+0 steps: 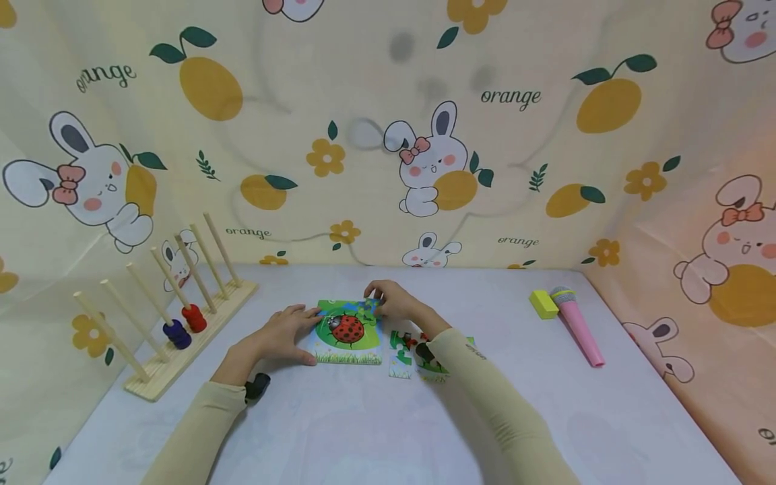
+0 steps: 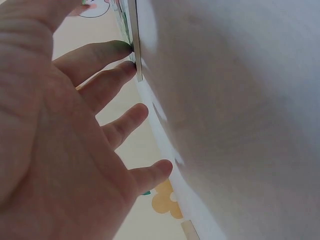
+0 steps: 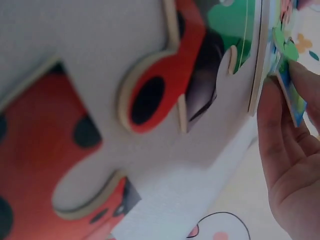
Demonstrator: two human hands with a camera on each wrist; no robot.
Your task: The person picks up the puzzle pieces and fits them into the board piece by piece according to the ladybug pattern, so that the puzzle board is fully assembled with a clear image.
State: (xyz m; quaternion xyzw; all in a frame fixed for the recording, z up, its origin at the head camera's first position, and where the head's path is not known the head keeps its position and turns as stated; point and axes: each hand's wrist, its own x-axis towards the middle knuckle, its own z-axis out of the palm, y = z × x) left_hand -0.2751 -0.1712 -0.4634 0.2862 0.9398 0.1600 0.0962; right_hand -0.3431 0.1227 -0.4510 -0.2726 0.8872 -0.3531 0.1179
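A square ladybug puzzle board [image 1: 348, 353] lies flat on the table, green with grass along its near edge. My left hand [image 1: 275, 337] rests at its left side, fingers spread, with two fingertips [image 2: 129, 48] touching the board's edge in the left wrist view. Over the upper right corner, my right hand [image 1: 397, 302] pinches a blue-and-green puzzle piece [image 3: 292, 95] between thumb and fingers, tilted on the board. Loose puzzle pieces [image 1: 400, 367] lie to the right of the board, partly hidden by my right forearm. Some show red with black spots in the right wrist view.
A wooden peg rack [image 1: 233, 296] stands at the left, with purple rings [image 1: 176, 334] and red rings [image 1: 194, 318] on two pegs. At the right lie a yellow block [image 1: 543, 304] and a pink toy microphone [image 1: 580, 330]. A patterned cloth [image 1: 376, 195] encloses the table's back and sides.
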